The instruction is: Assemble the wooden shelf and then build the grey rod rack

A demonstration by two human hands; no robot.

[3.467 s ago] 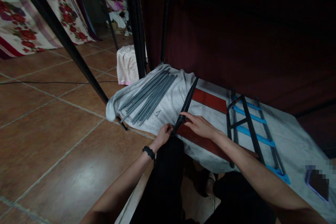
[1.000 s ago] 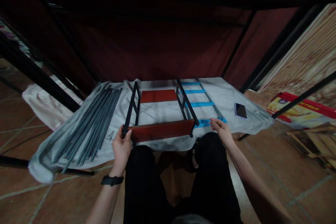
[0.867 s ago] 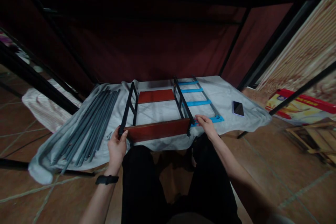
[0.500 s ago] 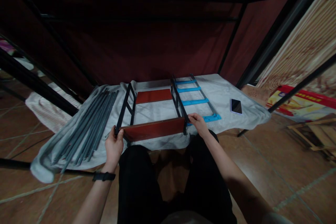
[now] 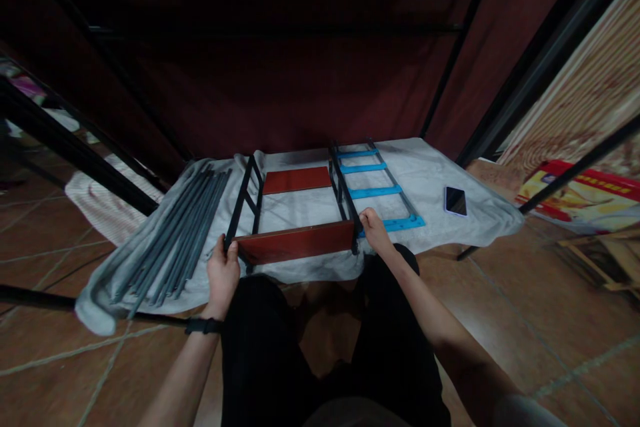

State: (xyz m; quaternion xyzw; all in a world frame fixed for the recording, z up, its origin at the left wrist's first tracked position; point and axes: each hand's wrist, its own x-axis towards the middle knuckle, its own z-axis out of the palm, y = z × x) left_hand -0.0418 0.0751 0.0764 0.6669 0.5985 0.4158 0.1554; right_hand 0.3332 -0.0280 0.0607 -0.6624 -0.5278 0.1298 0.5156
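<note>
A small rack (image 5: 245, 199) with black metal side frames and two reddish-brown boards lies on the cloth before me. Its near board (image 5: 300, 242) faces up toward me, and the far board (image 5: 297, 181) spans the frames at the back. At the rack's near left corner, my left hand (image 5: 223, 271) has its fingers and thumb closed round the black frame. My right hand (image 5: 375, 229) grips the near end of the right black frame. Just right of that hand lies a grey frame with blue crosspieces (image 5: 375, 193).
Several grey tubes (image 5: 173, 237) lie in a bundle on the left of the pale cloth (image 5: 430, 167). A phone (image 5: 455, 201) rests on the right. Black metal bars (image 5: 75, 147) frame both sides. A red and yellow box (image 5: 580, 197) and a wooden frame (image 5: 600, 257) sit on the floor.
The whole view has shifted slightly, so everything appears a little further right. Both hands keep hold of the rack. My right fingers look more tightly curled on the frame.
</note>
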